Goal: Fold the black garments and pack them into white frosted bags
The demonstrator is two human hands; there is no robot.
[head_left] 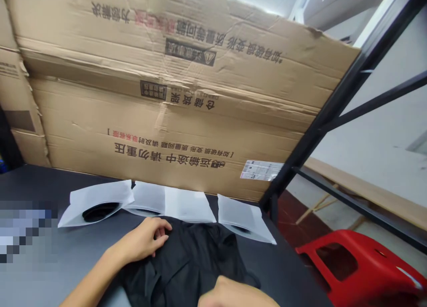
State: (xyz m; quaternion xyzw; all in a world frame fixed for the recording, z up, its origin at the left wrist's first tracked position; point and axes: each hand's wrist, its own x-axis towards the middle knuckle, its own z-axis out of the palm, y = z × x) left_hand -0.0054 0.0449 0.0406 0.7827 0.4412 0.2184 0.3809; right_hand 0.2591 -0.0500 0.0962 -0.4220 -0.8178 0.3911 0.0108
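- Your right hand (233,293) is resting on the black garment (190,262) at the near table (60,271) edge; its fingers are cut off, so you cannot tell their grip.
- Your left hand (147,240) is pinching the garment's far edge, fingers curled.
- White bags (187,205) are lying beyond, against the cardboard (167,98).

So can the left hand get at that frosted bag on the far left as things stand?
Probably yes. The left hand rests on the black garment, and the frosted bag lies flat just beyond it on the dark table, with nothing between them.
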